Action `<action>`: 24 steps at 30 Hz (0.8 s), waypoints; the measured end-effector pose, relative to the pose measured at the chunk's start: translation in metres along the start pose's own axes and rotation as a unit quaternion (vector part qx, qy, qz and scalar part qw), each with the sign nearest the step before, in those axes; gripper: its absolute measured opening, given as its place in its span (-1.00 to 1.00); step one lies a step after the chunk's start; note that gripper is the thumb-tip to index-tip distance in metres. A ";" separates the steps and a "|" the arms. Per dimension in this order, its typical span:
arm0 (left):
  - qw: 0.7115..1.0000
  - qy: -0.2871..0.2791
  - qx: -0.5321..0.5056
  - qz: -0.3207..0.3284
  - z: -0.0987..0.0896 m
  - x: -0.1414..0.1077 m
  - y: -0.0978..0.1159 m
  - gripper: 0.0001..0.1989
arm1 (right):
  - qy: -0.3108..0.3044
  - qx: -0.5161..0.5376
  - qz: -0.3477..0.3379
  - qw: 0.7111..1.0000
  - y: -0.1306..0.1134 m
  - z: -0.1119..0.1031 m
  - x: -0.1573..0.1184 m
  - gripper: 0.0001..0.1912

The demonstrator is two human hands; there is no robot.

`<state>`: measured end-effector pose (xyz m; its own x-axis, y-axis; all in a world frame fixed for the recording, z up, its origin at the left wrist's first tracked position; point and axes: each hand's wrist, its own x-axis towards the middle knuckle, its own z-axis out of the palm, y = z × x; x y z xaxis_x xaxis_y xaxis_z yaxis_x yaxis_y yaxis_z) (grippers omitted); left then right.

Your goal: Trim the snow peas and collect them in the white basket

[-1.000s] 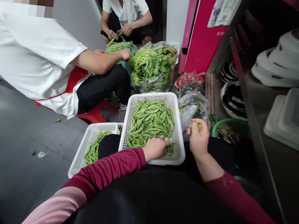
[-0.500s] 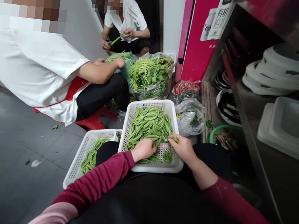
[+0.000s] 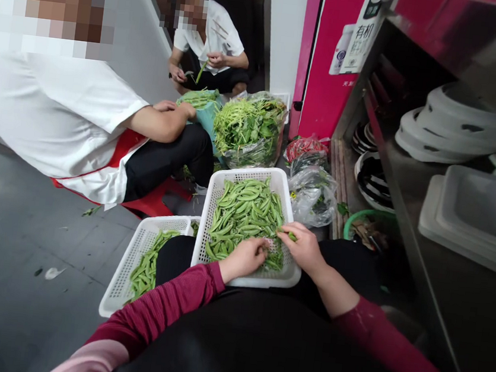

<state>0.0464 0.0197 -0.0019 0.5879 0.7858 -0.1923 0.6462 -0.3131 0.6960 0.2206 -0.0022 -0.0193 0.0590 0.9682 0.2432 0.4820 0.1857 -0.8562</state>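
A white plastic basket (image 3: 205, 229) rests on my lap, filled with green pea pods (image 3: 249, 210). Over the basket's near right part, my left hand (image 3: 246, 258) has its fingers curled together; whatever they may pinch is hidden. By the right rim my right hand (image 3: 305, 251) is closed on a pea pod (image 3: 292, 236), a green bit of which shows between thumb and fingers. Small green trimmings (image 3: 274, 259) lie in the basket's near right corner. Lower to the left stands a second white basket (image 3: 116, 290) holding more pods.
Ahead sits a clear bag of leafy greens (image 3: 250, 123), with plastic bags (image 3: 313, 196) beside it. One co-worker (image 3: 81, 113) sits at left; another (image 3: 215, 39) squats behind, holding a green stalk. Metal shelving (image 3: 408, 198) and a green bin (image 3: 356, 219) border the right.
My left hand has shifted slightly right across the basket toward the trimmings. My right hand keeps its pod by the rim. The squatting co-worker's stalk has tilted more upright.
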 end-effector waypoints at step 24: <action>0.996 -0.061 0.013 -0.070 -0.003 0.004 -0.020 -0.83 | 0.076 0.094 -0.004 0.993 -0.016 -0.008 -0.003 -0.84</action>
<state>0.0342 0.0305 -0.0145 0.5444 0.7530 -0.3695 0.7373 -0.2195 0.6389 0.2204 -0.0094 -0.0028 0.1930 0.9328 0.3044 0.3116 0.2359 -0.9205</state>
